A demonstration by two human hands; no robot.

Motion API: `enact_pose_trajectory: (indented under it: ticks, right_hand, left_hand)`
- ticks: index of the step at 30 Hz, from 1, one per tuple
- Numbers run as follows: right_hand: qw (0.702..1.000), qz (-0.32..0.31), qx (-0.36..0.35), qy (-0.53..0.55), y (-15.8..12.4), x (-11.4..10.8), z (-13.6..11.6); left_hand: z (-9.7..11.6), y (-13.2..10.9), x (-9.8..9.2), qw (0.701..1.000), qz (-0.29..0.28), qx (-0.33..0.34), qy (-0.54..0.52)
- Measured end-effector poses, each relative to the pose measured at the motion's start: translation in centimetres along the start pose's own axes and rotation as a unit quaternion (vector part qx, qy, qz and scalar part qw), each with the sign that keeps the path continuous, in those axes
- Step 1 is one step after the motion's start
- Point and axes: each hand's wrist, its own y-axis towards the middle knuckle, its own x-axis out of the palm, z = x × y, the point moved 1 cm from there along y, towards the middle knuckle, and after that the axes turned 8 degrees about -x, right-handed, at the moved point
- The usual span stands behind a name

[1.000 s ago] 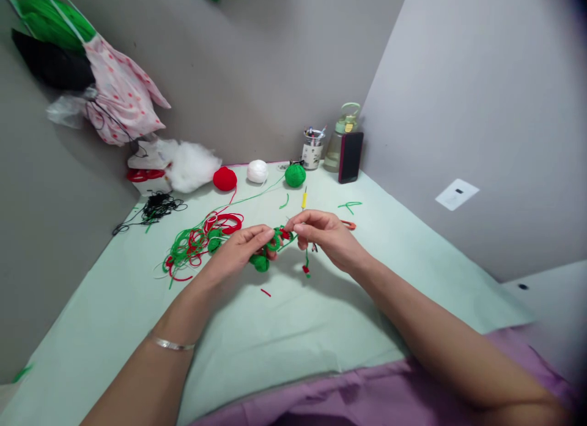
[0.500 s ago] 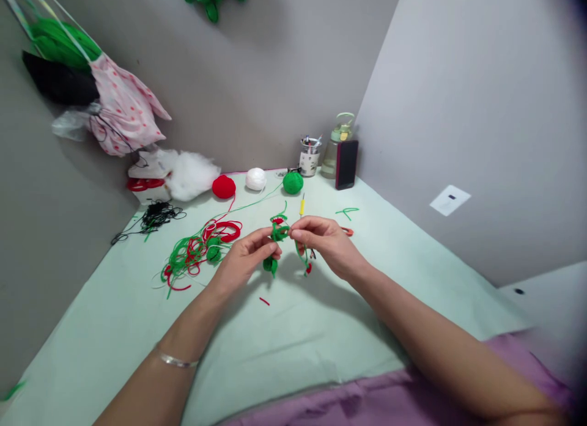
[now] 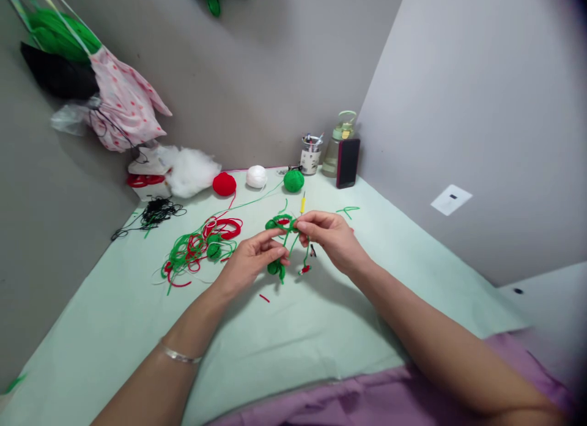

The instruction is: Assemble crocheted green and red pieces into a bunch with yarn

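Observation:
Between my two hands hangs a green crocheted piece (image 3: 274, 267) with red bits and dangling strands. My left hand (image 3: 257, 255) has its thumb and fingers curled round the left side of it. The thumb and fingertips of my right hand (image 3: 324, 233) pinch its upper right part. A small red-and-white end (image 3: 305, 269) dangles on a green strand below my right hand. Just beyond my hands lies a yellow-handled hook (image 3: 303, 204). A short red yarn scrap (image 3: 265, 298) rests on the table nearer to me.
Tangled green and red yarn (image 3: 192, 252) lies to the left, black yarn (image 3: 158, 215) behind it. Red (image 3: 224, 184), white (image 3: 256, 176) and green (image 3: 293, 181) balls, white stuffing (image 3: 190, 170), a pen cup (image 3: 310, 157), a bottle (image 3: 331, 157) and a phone (image 3: 348, 163) line the back.
The green piece is spread wider, with a green-and-red part now showing above my left fingers. My left hand has shifted slightly right, and the dangling red-and-white end has moved a little left.

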Motion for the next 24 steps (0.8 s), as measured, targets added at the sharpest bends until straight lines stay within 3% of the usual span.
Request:
enact_pose_trajectory:
  ticks: [5, 10, 24]
  right_hand:
    - [0.996, 0.056, 0.025, 0.065, 0.48, -0.41, -0.36]
    - [0.992, 0.077, 0.036, 0.090, 0.58, -0.42, -0.49]
    - [0.986, 0.122, 0.034, 0.109, 0.96, -1.05, -0.66]
  left_hand:
    - [-0.06, -0.30, 0.01, 0.997, -0.061, -0.036, 0.038]
    - [0.50, -0.56, -0.05, 0.994, -0.098, -0.039, 0.009]
    - [0.56, -0.40, -0.26, 0.999, -0.045, -0.024, 0.018]
